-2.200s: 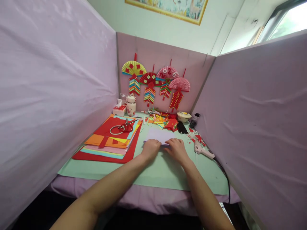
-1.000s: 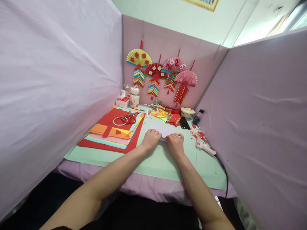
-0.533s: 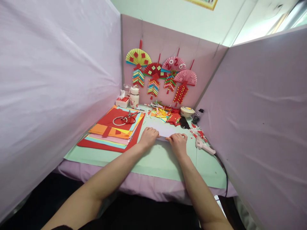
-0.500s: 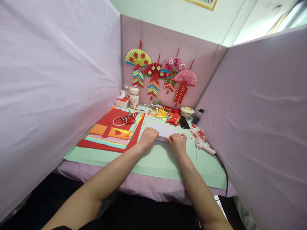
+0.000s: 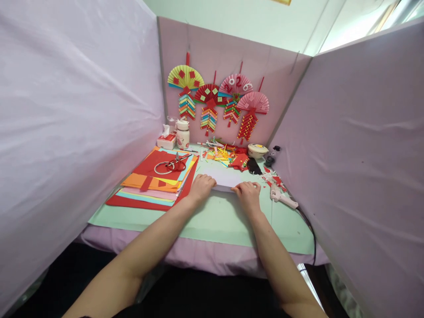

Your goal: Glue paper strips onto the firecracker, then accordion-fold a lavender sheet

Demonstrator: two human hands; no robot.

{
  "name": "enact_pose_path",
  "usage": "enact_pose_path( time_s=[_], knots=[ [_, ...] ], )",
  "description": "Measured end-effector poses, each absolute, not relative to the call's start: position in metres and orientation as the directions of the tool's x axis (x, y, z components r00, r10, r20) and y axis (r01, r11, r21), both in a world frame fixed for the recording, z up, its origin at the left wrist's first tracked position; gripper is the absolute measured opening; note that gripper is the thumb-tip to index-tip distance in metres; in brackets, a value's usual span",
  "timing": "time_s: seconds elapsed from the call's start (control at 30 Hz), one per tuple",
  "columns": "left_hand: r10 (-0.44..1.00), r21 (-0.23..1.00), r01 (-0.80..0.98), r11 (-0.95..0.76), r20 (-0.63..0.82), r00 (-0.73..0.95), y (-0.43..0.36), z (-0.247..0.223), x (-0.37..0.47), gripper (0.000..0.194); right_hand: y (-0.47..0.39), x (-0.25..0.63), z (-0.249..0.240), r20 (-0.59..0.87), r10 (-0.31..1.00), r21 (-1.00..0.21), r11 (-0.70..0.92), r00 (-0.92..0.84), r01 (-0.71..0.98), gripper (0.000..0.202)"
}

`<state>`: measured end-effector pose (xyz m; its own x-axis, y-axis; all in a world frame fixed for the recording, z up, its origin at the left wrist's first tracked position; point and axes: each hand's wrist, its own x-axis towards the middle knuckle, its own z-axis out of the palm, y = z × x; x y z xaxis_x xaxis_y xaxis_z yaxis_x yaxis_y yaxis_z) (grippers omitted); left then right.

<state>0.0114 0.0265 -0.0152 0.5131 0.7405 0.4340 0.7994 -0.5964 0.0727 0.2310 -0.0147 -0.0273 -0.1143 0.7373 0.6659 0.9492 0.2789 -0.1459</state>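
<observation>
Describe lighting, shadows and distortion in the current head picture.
Head view: bright light washes out the patch at upper right; head view: a soft shadow falls on the green mat beside the right hand; head view: the left cloth panel looks stretched; head view: the pale paper shows little surface detail.

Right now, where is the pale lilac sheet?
In the head view, the pale lilac sheet is near the middle, on the green mat, held at its near edge by the left hand and right hand, right of the stacked papers.
</observation>
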Motion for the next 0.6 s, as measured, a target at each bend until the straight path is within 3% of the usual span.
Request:
enact_pose_path(
  time_s=[0.13, 0.37, 0.6],
  knots=[
    [0.763, 0.080, 0.825, -0.560, 0.438, 0.475, 0.032, -0.016, 0.008, 0.022, -0.014, 0.236, -0.027, 0.682, 0.726, -0.173, 0.283, -0.093, 0.943, 0.038],
    [0.694, 0.078, 0.761, -0.644, 0.477, 0.539, 0.032, -0.017, -0.004, 0.016, -0.015, 0.240, -0.028, 0.655, 0.747, -0.197, 0.317, -0.116, 0.928, 0.026],
    [0.717, 0.100, 0.782, -0.615, 0.483, 0.502, 0.032, -0.011, -0.008, 0.014, -0.014, 0.247, -0.029, 0.675, 0.732, -0.217, 0.310, -0.086, 0.926, 0.022]
  ],
)
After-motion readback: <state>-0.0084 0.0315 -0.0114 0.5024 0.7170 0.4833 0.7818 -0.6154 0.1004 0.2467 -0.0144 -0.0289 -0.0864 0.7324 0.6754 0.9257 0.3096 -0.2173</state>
